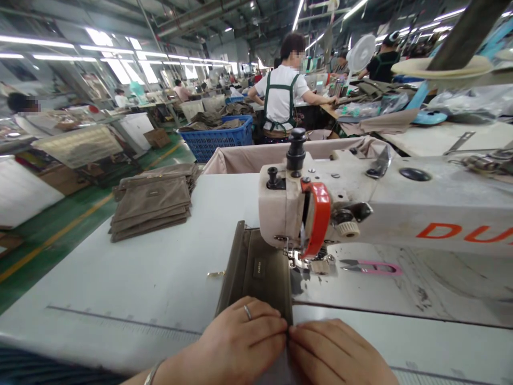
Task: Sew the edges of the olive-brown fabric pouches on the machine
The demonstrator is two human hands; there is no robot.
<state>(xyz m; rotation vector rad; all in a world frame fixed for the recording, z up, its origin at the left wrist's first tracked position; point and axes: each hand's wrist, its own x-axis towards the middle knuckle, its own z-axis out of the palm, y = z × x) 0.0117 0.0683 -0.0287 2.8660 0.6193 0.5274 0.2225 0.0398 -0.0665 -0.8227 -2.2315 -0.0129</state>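
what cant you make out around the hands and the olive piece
All head view.
Near end of olive fabric piece: covered by left hand and right hand.
Grip, pinch or press: fingertips curl under.
Label text: too small.
Needle: behind red guard.
Machine lettering: cut by right edge.

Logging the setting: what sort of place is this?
Probably a sewing factory: an industrial sewing machine, a stack of olive fabric pieces, and a person in an apron at another bench.
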